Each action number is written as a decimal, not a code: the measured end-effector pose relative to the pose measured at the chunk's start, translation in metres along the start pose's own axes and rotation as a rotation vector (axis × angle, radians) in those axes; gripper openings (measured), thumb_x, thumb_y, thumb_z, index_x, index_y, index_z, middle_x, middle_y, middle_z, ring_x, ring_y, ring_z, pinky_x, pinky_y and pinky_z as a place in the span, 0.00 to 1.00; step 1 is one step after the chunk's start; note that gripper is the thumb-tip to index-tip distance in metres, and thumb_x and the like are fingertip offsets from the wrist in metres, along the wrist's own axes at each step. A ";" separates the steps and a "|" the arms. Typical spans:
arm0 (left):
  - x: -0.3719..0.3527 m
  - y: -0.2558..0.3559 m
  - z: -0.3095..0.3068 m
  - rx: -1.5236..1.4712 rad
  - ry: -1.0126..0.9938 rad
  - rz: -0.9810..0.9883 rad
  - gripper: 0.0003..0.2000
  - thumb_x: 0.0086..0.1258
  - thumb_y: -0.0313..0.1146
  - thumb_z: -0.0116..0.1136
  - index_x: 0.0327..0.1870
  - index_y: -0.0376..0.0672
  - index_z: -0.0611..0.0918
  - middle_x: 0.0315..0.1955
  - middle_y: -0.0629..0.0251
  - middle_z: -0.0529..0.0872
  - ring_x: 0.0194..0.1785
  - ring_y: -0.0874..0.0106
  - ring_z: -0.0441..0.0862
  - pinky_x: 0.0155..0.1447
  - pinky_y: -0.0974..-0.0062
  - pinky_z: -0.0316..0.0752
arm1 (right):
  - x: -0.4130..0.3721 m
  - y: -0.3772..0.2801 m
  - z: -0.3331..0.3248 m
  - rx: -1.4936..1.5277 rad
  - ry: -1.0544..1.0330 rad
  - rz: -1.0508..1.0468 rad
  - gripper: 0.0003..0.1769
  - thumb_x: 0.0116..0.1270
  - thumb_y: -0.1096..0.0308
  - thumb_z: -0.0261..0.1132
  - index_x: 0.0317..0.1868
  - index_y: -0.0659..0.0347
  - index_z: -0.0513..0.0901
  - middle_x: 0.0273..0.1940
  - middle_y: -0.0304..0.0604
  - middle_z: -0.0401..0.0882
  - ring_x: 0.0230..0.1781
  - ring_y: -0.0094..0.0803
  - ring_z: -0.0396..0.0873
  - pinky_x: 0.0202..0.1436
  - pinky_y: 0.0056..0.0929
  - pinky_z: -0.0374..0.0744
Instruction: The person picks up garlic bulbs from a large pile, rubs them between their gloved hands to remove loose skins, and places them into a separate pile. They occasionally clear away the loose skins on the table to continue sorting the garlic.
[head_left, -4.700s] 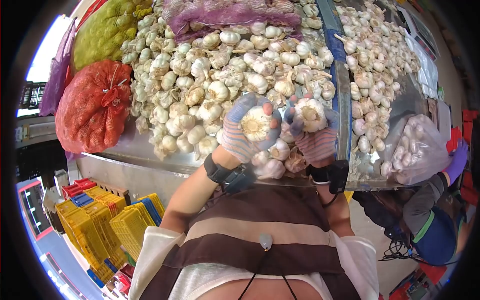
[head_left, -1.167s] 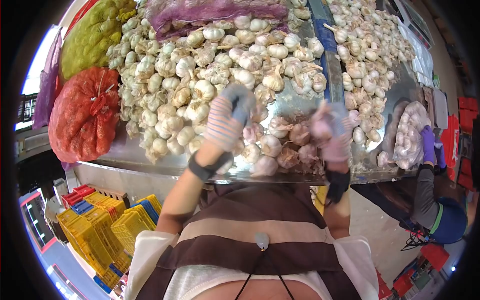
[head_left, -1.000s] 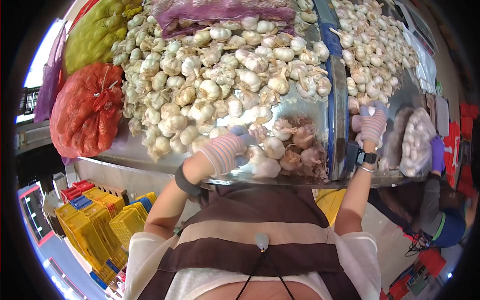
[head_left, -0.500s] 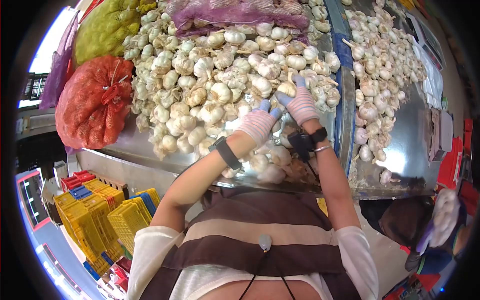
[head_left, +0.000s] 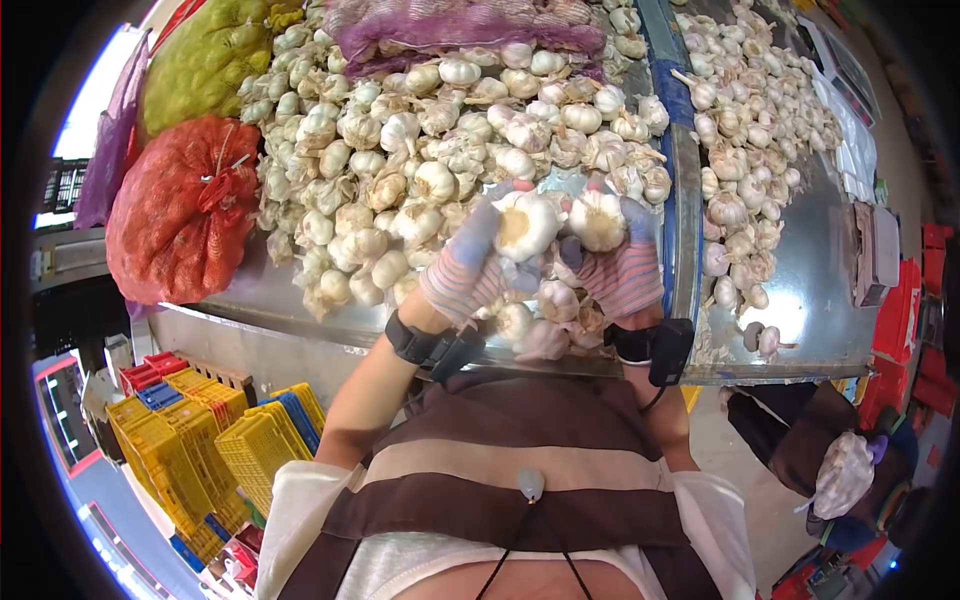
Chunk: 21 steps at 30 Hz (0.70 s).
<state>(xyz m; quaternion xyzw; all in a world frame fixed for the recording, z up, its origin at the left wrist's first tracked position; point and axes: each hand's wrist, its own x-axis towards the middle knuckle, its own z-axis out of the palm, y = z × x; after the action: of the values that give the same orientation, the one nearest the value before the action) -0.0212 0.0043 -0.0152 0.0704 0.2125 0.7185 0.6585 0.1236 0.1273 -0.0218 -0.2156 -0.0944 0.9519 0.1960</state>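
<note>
In the head view my left hand (head_left: 470, 262), in a pink striped glove with bluish fingers, is closed around a large white garlic bulb (head_left: 527, 226). My right hand (head_left: 622, 272), gloved alike, grips a second garlic bulb (head_left: 597, 219) a little to the right. Both bulbs are raised side by side above the metal table. Beyond my hands spreads a deep heap of garlic bulbs (head_left: 400, 175). A few more bulbs (head_left: 541, 338) lie below my hands, near the table's front edge. My palms and some fingers are hidden.
Left stand a red net sack (head_left: 185, 215) and a yellow-green net sack (head_left: 205, 65). A purple net sack (head_left: 440, 38) lies at the back. Right of a blue-edged divider (head_left: 683, 190) is another garlic pile (head_left: 745, 130). Yellow crates (head_left: 180, 430) stand lower left; a person (head_left: 850, 440) is lower right.
Both hands have turned upward and come closer to me. Each now holds a garlic bulb up, where before they reached down into the heap. The person at lower right has shifted.
</note>
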 end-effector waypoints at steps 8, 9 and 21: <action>-0.007 -0.007 0.012 -0.037 0.092 0.013 0.22 0.69 0.56 0.46 0.52 0.48 0.71 0.42 0.58 0.81 0.37 0.69 0.81 0.33 0.78 0.76 | -0.011 0.006 0.004 0.221 -0.158 0.063 0.12 0.62 0.59 0.60 0.40 0.57 0.75 0.40 0.46 0.74 0.37 0.36 0.75 0.38 0.33 0.81; -0.009 -0.009 0.020 0.021 0.211 0.028 0.22 0.69 0.56 0.45 0.52 0.47 0.71 0.41 0.59 0.81 0.38 0.70 0.81 0.33 0.80 0.75 | -0.013 0.008 0.007 0.221 -0.158 0.061 0.12 0.62 0.59 0.60 0.40 0.57 0.75 0.40 0.46 0.74 0.37 0.36 0.75 0.38 0.33 0.81; -0.024 -0.009 0.044 0.800 0.373 0.151 0.18 0.75 0.46 0.36 0.53 0.43 0.71 0.42 0.64 0.79 0.42 0.75 0.80 0.43 0.80 0.76 | -0.049 -0.037 -0.032 0.073 0.111 -0.240 0.08 0.63 0.65 0.55 0.34 0.61 0.75 0.31 0.46 0.74 0.26 0.30 0.65 0.14 0.18 0.61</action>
<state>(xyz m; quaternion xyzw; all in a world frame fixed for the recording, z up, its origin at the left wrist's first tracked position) 0.0069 -0.0094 0.0245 0.2043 0.5831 0.6262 0.4755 0.1907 0.1442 -0.0223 -0.2479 -0.0738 0.9110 0.3212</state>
